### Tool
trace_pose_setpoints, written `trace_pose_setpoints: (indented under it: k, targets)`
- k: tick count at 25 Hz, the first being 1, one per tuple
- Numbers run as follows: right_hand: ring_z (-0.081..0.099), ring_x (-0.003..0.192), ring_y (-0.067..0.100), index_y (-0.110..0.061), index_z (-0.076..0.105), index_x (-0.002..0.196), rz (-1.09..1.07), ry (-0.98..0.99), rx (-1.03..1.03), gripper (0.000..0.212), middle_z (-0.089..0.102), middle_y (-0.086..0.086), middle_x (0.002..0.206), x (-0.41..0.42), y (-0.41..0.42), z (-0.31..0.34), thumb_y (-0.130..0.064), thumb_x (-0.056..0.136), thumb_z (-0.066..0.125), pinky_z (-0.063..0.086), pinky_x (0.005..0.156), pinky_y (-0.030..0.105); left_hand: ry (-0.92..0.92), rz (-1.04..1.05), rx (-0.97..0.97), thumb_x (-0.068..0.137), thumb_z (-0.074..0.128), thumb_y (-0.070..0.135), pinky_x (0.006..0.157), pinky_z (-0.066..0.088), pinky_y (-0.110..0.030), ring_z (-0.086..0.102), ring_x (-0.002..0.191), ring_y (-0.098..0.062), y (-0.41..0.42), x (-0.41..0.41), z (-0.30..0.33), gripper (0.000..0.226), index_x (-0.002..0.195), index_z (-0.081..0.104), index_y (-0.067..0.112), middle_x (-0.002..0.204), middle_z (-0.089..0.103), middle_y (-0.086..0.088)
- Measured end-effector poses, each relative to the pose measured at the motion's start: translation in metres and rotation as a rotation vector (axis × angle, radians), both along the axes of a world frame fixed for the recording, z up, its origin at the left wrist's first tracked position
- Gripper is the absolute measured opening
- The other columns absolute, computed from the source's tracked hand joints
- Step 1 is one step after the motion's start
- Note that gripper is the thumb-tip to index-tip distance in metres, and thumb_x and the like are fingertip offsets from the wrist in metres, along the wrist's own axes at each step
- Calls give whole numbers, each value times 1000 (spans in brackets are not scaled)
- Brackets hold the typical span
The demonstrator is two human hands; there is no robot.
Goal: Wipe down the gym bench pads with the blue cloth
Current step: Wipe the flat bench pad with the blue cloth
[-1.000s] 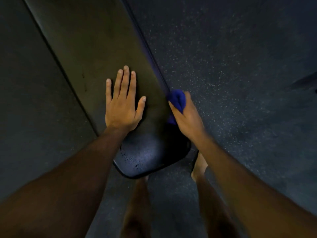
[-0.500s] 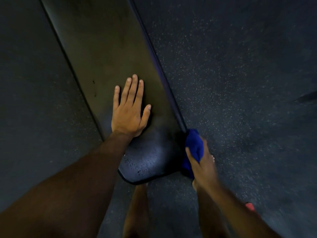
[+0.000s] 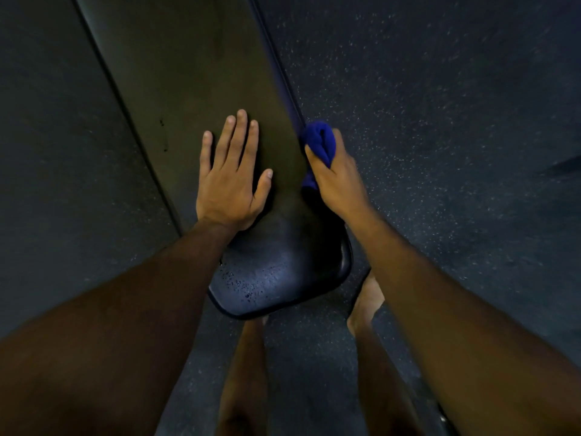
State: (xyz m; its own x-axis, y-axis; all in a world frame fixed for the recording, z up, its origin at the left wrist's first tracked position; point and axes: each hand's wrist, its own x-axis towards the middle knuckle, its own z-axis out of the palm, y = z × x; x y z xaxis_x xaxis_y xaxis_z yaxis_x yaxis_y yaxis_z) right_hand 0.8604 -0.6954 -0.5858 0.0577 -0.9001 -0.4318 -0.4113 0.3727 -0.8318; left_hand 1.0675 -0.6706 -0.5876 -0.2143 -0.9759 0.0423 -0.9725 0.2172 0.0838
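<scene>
A long dark bench pad (image 3: 188, 73) runs from the top of the view down to a rounded black end (image 3: 283, 272) that shows small droplets. My left hand (image 3: 231, 177) lies flat on the pad, fingers straight and spread. My right hand (image 3: 338, 180) grips a bunched blue cloth (image 3: 320, 141) and holds it against the pad's right side edge, level with my left hand. Part of the cloth is hidden under my fingers.
Dark speckled rubber floor (image 3: 440, 121) surrounds the bench on both sides. My bare legs and a foot (image 3: 366, 306) stand just below the pad's near end. A dark streak (image 3: 562, 166) lies at the far right on the floor.
My right hand slid the cloth down the pad's right edge to its near corner, then back up to beside my left hand. The left hand stayed flat on the pad.
</scene>
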Motion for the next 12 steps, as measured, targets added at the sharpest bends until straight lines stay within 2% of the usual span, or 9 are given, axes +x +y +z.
trace_pose_setpoints:
  k: [2, 6, 7, 9, 10, 12]
  targets:
    - [61, 93, 4, -40, 47, 111, -14, -17, -16, 27, 62, -14, 103, 0, 0, -2, -57, 91, 50, 47, 78, 26, -1, 5, -2, 105, 31, 49, 127, 9, -53, 12, 158, -23, 0, -1, 1, 70, 162, 21, 10, 170, 17, -12]
    - [59, 102, -10, -54, 50, 114, -87, -4, 14, 26, 64, -25, 110, -31, 88, 6, -63, 89, 54, 43, 83, 10, 29, 10, 23, 105, 31, 49, 127, 10, -54, 11, 159, -23, 0, -2, 6, 70, 163, 21, 10, 171, 16, -12]
    - [59, 106, -10, -55, 50, 116, -96, 40, 36, 30, 64, -27, 113, -38, 116, 9, -66, 88, 52, 43, 87, 10, 26, 16, 23, 105, 30, 49, 127, 10, -54, 11, 159, -23, 0, -1, 5, 70, 163, 20, 10, 171, 16, -12]
    - [60, 111, -1, -47, 52, 120, -114, 120, 46, 37, 64, -19, 117, -43, 149, 13, -66, 89, 50, 46, 96, 23, 27, 13, 14, 106, 27, 50, 127, 9, -53, 10, 159, -22, 3, 0, 2, 70, 163, 20, 11, 171, 16, -11]
    - [60, 108, 2, -43, 51, 119, -121, 104, 59, 35, 64, -17, 114, -39, 146, 14, -63, 90, 48, 48, 93, 28, 25, 10, 9, 106, 26, 50, 127, 9, -53, 10, 159, -22, 3, -1, 2, 69, 163, 20, 11, 171, 16, -10]
    - [60, 96, 9, -38, 48, 114, -141, 99, 67, 29, 60, -13, 105, -22, 103, 12, -56, 91, 44, 43, 76, 29, 19, 14, 6, 106, 27, 50, 127, 9, -53, 10, 159, -22, -1, -3, 5, 69, 163, 21, 11, 171, 16, -10]
